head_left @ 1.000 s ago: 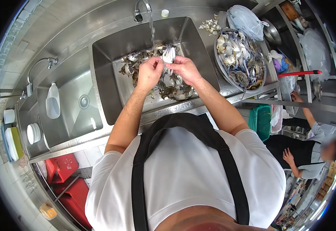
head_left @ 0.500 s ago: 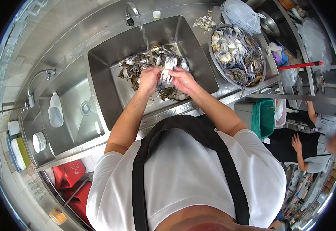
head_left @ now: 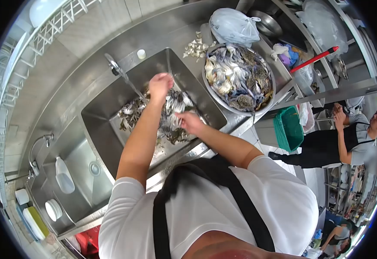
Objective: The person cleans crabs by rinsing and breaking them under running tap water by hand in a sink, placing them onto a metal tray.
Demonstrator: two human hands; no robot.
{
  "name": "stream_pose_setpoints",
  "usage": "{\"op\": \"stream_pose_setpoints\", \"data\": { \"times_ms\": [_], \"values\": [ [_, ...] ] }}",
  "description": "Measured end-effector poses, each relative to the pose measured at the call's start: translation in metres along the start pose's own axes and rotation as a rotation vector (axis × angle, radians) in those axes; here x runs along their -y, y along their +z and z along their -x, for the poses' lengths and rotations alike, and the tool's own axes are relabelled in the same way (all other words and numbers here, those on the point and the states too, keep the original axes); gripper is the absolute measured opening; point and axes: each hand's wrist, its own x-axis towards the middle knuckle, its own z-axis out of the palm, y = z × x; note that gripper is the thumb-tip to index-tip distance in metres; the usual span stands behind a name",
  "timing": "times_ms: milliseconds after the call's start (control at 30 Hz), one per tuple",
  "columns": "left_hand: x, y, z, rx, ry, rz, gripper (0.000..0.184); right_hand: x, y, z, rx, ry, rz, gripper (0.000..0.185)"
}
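Observation:
My left hand is raised over the far side of the sink basin, its fingers curled closed; whatever they may hold is too small or hidden to make out. Lower down, my right hand grips a crab with its pale underside up, thumb and fingers at its near edge. Around and beneath it lie several dark and pale crabs in the basin. Water runs from the tap onto them. To the right, a round metal bowl is heaped with crabs.
Small pale pieces lie on the counter behind the bowl, near a tied plastic bag. A white cap sits at the sink's back edge. A green-lined bin stands right. Other people are at the right.
My left hand has let go of the crab and moved up and away, while my right hand stays low with it. The view has turned, bringing the bowl left.

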Motion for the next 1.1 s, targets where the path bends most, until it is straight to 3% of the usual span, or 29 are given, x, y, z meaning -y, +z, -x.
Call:
{"op": "stream_pose_setpoints", "data": {
  "times_ms": [67, 133, 200, 333, 400, 433, 467, 500, 533, 633, 700, 733, 767, 833, 867, 1000, 1100],
  "values": [
    [-0.027, 0.021, -0.035, 0.077, 0.039, -0.027, 0.027, -0.017, -0.003, -0.023, -0.05, 0.026, 0.083, 0.013],
    [-0.048, 0.03, -0.063, 0.273, -0.102, -0.044, 0.031, -0.021, 0.004, -0.038, -0.076, 0.064, 0.224, 0.015],
    [-0.055, -0.003, -0.09, 0.328, -0.084, -0.223, 0.038, 0.0, 0.037, -0.024, -0.049, 0.065, 0.255, 0.021],
    [-0.055, -0.09, -0.097, 0.086, -0.138, -0.322, 0.028, -0.001, 0.052, -0.064, 0.091, 0.052, 0.289, 0.038],
    [-0.038, -0.13, -0.102, 0.124, -0.131, -0.302, 0.026, 0.0, 0.074, -0.083, 0.118, -0.027, 0.169, 0.025],
    [-0.032, -0.152, -0.099, 0.177, -0.108, -0.264, 0.025, -0.001, 0.08, -0.103, 0.068, -0.098, 0.308, 0.02],
    [-0.043, -0.152, -0.084, 0.115, -0.112, -0.218, 0.023, 0.007, 0.1, -0.099, 0.1, -0.117, 0.232, 0.021],
    [-0.057, -0.15, -0.067, 0.102, -0.126, -0.24, 0.023, 0.004, 0.107, -0.127, 0.058, -0.195, 0.419, 0.023],
    [-0.069, -0.145, -0.049, 0.043, -0.065, -0.371, 0.019, 0.025, 0.135, -0.104, 0.087, -0.138, 0.371, 0.028],
    [-0.074, -0.146, -0.02, -0.103, 0.085, -0.62, 0.015, 0.029, 0.172, -0.126, 0.046, -0.25, 0.298, 0.031],
    [-0.056, -0.16, -0.014, -0.192, -0.088, -0.079, 0.015, 0.036, 0.192, -0.13, 0.037, -0.254, 0.259, 0.028],
    [-0.047, -0.16, -0.012, -0.148, 0.004, 0.171, 0.016, 0.039, 0.201, -0.131, 0.022, -0.26, 0.216, 0.025],
    [-0.047, -0.16, -0.006, -0.165, 0.008, 0.174, 0.016, 0.039, 0.205, -0.135, 0.034, -0.25, 0.224, 0.025],
    [-0.053, -0.16, 0.002, -0.241, 0.007, 0.156, 0.014, 0.046, 0.207, -0.141, 0.307, -0.062, -0.05, 0.024],
    [-0.052, -0.16, 0.003, -0.257, 0.022, 0.161, 0.014, 0.05, 0.203, -0.14, 0.38, -0.013, -0.025, 0.022],
    [-0.046, -0.163, 0.001, -0.214, 0.015, 0.082, 0.011, 0.058, 0.192, -0.129, 0.446, -0.044, 0.134, 0.016],
    [-0.035, -0.155, -0.002, -0.212, 0.012, 0.085, 0.01, 0.067, 0.178, -0.105, 0.344, -0.104, 0.174, 0.017]
  ]
}}
